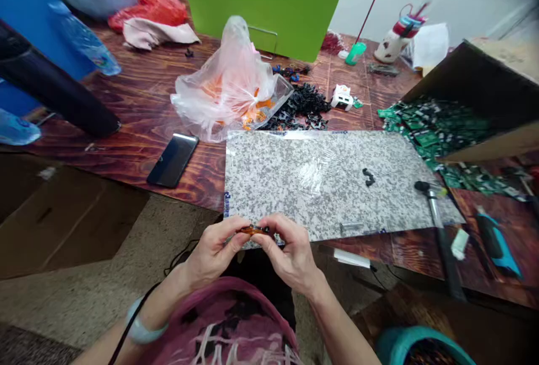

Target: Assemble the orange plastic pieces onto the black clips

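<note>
A small orange plastic part (251,230) with dark bits along its top is pinched between both hands, just over the front edge of the speckled stone slab (269,185). My left hand (217,247) grips its left end with thumb and index finger. At the other end, my right hand (290,247) pinches it the same way. The fingers cover most of the part, so its full shape is hidden. On the slab lie a few curved black pieces (368,177), and a short clear strip (351,227) lies near its front edge.
Behind the slab are a plastic bag with orange parts (236,84) and a heap of black pieces (305,104). A phone (173,160) lies to the left. Rightward are a hammer (438,224), a blue-handled tool (499,244) and a box (467,76) spilling green circuit boards (425,129).
</note>
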Available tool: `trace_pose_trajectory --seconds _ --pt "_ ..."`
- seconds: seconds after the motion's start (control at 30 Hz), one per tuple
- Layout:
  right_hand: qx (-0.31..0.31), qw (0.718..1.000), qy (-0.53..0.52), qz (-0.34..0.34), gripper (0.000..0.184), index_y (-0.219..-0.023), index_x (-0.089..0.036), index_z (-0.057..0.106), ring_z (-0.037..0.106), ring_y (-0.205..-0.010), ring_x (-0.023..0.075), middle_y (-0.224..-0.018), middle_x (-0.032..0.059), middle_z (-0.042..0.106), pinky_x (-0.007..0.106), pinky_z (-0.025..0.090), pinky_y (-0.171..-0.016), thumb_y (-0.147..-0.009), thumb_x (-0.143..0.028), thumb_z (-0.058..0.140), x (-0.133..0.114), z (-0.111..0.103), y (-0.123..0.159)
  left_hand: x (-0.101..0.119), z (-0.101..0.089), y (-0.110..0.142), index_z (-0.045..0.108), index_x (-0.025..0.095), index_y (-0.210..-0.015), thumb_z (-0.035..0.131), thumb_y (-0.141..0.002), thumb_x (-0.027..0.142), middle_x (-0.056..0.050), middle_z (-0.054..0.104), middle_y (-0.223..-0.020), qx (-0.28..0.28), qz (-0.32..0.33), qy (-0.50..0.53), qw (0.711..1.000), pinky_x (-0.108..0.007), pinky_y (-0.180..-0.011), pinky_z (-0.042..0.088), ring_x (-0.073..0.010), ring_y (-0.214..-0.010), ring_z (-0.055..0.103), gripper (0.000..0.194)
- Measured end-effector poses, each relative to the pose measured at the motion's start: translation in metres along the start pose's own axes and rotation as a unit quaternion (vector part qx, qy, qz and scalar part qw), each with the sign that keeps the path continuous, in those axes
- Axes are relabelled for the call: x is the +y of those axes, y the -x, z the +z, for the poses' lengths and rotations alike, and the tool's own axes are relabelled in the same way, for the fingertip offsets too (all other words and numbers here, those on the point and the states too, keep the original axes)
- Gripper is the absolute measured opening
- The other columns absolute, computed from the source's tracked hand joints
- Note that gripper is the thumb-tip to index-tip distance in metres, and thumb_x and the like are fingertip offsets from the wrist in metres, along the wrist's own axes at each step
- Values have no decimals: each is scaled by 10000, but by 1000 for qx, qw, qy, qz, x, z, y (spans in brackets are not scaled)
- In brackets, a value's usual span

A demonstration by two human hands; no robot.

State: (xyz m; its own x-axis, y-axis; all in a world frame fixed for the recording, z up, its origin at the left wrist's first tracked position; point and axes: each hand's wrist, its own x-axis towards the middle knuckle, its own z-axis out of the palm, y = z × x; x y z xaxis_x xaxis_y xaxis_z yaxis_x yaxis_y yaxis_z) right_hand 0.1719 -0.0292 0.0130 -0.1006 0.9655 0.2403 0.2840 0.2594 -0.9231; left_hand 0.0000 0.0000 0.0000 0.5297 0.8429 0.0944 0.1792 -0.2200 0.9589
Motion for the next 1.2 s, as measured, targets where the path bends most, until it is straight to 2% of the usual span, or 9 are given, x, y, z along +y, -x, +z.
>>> trace_pose_trajectory --seconds 0.17,0.33,0.43,0.57,0.67,0.8,1.07,1.2 --pt "-4 999 -18 47 126 -897 -166 588 518 -599 95 -715 -9 584 212 420 -586 -847 -281 595 7 0 4 3 8 -1 627 161 -901 440 -924 265 -4 601 -773 -7 -95 114 989 -213 -661 420 -128 -716 534 216" --pt "-5 998 -11 62 237 -946 -174 589 524 -600 96 -767 -3 599 220 440 -592 -779 -316 680 12 0 7 3 17 -1 581 148 -691 466 -910 373 26 549 -568 8 -191 234 953 -189 -531 374 -88 -530 447 334" --pt "-2 997 -23 68 242 -994 -183 578 541 -621 98 -811 4 611 220 455 -604 -792 -284 666 14 0 10 5 20 -2 586 138 -679 498 -885 401 21 557 -534 7 -231 292 928 -179 -471 347 -78 -481 443 345" --pt "12 998 -32 60 266 -1050 -190 562 561 -660 104 -853 12 618 224 472 -634 -809 -261 647 15 -2 12 11 21 -4 592 123 -679 562 -836 420 15 575 -556 15 -287 325 901 -158 -426 311 -62 -455 481 337" --pt "24 999 -20 39 215 -1033 -199 576 574 -696 109 -882 20 629 227 475 -657 -831 -255 622 16 -4 13 13 20 -5 593 121 -706 586 -811 433 10 588 -554 19 -331 344 878 -145 -397 276 -59 -432 500 329" --pt "19 1000 -2 16 148 -995 -199 602 578 -720 117 -869 25 636 233 471 -669 -852 -234 596 16 -5 12 13 18 -6 581 120 -686 618 -775 456 19 569 -516 13 -355 374 857 -138 -376 255 -50 -396 484 350" --pt "19 1000 -11 19 127 -977 -192 608 592 -738 115 -876 27 641 225 482 -683 -851 -198 591 17 -4 8 14 16 -8 578 125 -690 612 -777 476 19 569 -535 14 -354 367 860 -140 -381 268 -48 -402 478 363" --pt "20 999 -17 23 145 -997 -198 597 594 -729 109 -884 22 642 223 489 -688 -854 -183 582 17 -3 8 11 13 -8 598 129 -728 561 -817 476 -7 607 -621 -7 -314 317 895 -156 -403 305 -70 -465 508 359"
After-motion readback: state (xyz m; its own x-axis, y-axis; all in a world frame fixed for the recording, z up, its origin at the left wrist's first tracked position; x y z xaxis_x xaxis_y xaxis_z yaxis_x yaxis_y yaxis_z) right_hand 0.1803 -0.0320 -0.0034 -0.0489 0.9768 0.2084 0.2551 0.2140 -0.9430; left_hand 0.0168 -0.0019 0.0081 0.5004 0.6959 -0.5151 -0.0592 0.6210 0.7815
